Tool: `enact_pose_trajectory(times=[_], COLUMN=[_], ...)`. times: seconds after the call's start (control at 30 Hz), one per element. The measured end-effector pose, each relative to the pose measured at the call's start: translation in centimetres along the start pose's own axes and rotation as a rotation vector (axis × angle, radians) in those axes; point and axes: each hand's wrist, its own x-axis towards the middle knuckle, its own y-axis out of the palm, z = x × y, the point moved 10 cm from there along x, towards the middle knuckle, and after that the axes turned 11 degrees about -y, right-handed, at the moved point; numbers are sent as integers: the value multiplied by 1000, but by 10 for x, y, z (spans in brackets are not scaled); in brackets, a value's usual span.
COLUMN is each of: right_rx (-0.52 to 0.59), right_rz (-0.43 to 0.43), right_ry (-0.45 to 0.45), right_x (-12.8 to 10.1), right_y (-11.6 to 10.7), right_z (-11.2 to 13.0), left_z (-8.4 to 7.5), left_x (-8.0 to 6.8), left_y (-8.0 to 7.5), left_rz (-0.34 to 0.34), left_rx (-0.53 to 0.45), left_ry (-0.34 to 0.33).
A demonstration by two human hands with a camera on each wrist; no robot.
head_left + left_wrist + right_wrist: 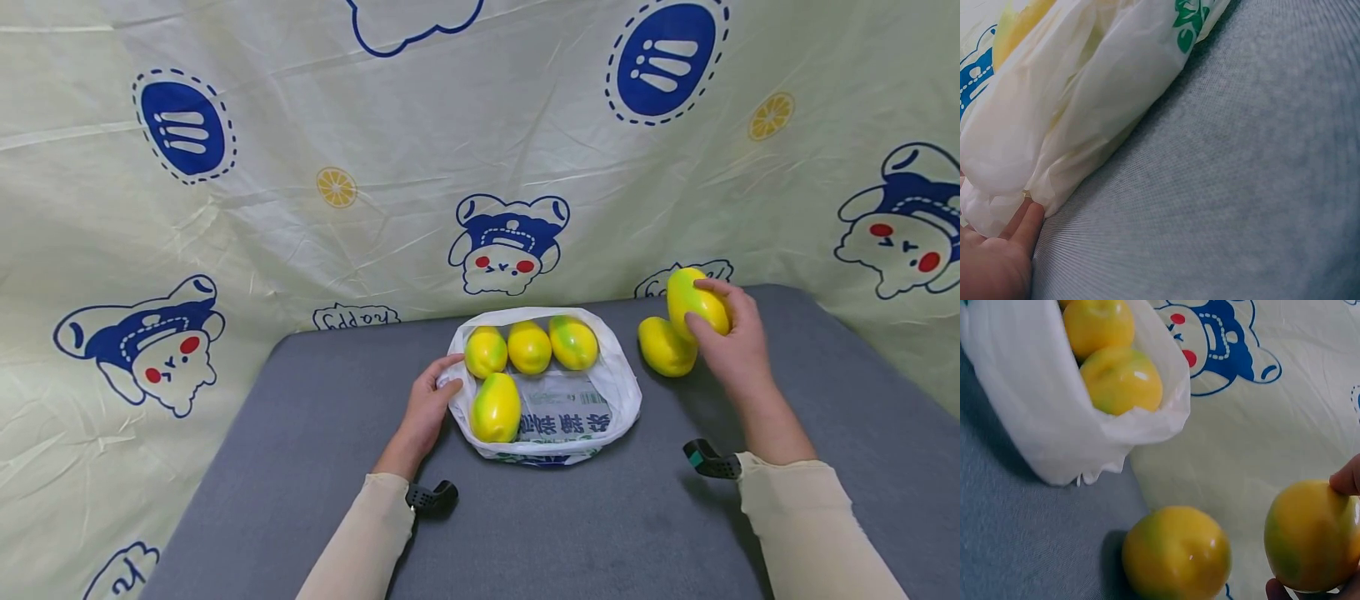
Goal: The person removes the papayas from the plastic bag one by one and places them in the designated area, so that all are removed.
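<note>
Yellow mango point(697, 302), long axis tilted up-left, is gripped in the right hand point(731, 337); the left hand point(427, 408) pinches the bag point(618, 387) rim.

Loose mango point(664, 347) blocks path beside bag point(619, 392); front table point(600, 533) open.

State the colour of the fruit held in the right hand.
Yellow with green patches; the fruit in the right hand shows best in the right wrist view.

Grey fabric-covered tabletop point(300, 467) at 6; pale yellow cartoon-print cloth backdrop point(315, 125) w/ blue bears, 9 thru 3.
</note>
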Motion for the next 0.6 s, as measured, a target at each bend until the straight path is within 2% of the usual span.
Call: enact_pose_trajectory(times=[0.6], right_rx=[-78], right_rz=[-74], right_ry=[144], right_x=[-2], right_y=[-8], right_z=[-51], left_z=[0], left_x=[0], left_y=[-1], left_rz=[1], left_rx=[0], left_ry=[3])
